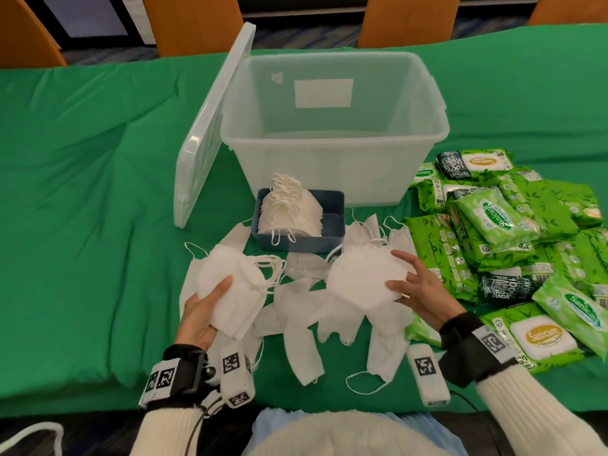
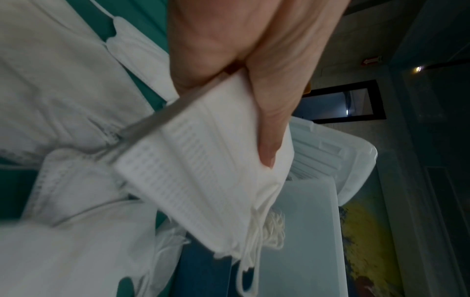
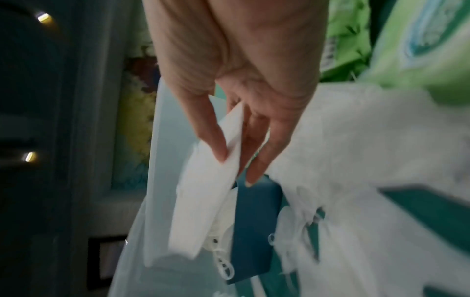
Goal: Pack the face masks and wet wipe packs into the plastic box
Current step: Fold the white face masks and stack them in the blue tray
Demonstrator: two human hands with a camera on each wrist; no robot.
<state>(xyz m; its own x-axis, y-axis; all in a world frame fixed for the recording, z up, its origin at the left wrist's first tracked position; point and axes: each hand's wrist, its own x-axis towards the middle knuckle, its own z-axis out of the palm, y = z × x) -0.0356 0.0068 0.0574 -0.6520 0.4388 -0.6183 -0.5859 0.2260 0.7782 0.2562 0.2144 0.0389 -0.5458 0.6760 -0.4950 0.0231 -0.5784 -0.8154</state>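
My left hand grips a stack of white face masks above the table, thumb on top. My right hand pinches another white mask between thumb and fingers. More loose masks lie scattered on the green cloth below both hands. The clear plastic box stands open behind them, with nothing visible inside. Green wet wipe packs are piled at the right.
A small blue tray with a stack of masks sits in front of the box. The box's clear lid leans against its left side. The green tablecloth stretches left. Orange chairs stand beyond the table.
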